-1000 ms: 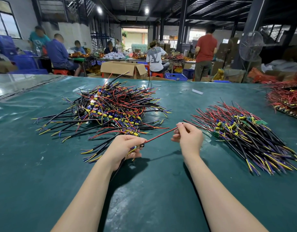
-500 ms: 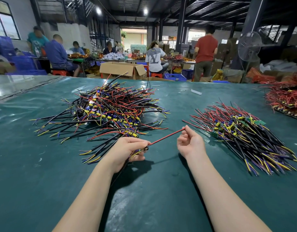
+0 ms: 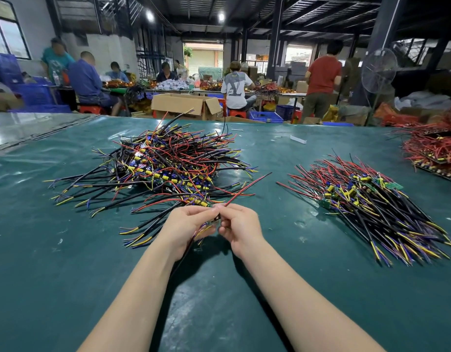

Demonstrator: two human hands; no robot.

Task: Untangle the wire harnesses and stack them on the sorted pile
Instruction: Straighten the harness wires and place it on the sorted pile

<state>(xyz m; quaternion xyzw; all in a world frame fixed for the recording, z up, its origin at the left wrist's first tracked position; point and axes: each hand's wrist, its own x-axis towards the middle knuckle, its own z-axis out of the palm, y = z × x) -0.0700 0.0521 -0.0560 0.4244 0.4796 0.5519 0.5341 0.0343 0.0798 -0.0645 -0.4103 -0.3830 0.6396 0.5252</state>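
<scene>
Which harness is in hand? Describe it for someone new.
On the green table, look in front of the tangled pile, left of the sorted pile. The left hand and right hand pinch one harness; only its red wire juts free toward the upper right.

Overhead, ceiling lamps glare on the green mat (edges bow, far workers blur).

Both bare forearms are extended forward and converged at centre. Left hand and right hand are held fingertip to fingertip, fingers curled; wire harness is pinched between.
</scene>
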